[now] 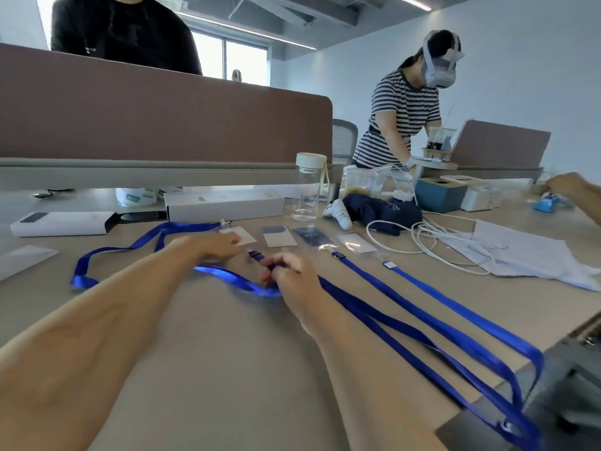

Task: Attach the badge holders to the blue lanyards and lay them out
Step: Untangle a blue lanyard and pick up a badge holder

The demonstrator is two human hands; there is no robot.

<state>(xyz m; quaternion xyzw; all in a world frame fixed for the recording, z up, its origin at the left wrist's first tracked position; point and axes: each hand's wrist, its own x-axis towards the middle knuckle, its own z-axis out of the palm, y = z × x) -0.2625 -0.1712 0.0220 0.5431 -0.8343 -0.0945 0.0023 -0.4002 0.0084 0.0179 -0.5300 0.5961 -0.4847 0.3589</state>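
Several blue lanyards lie on the beige table [227, 346]. My right hand [289, 275] pinches one blue lanyard [374, 314] just behind its dark clip [255, 254]. My left hand [216, 245] rests flat on the table, its fingertips on a clear badge holder [240, 236] that hangs from a looped lanyard [136, 244]. Three more badge holders lie in a row: one with a blue-grey top [278, 236], a dark one [311, 236] and a clear one [356, 243]. Two straight lanyards [455, 312] stretch to the table's right edge.
A clear water bottle [307, 187], white boxes [224, 205], a dark cloth bundle [380, 211], white cables [429, 237] and papers [527, 252] crowd the far side. A brown partition [162, 125] stands behind. A person in a striped shirt [400, 115] works at right; another's hand [569, 187] shows far right.
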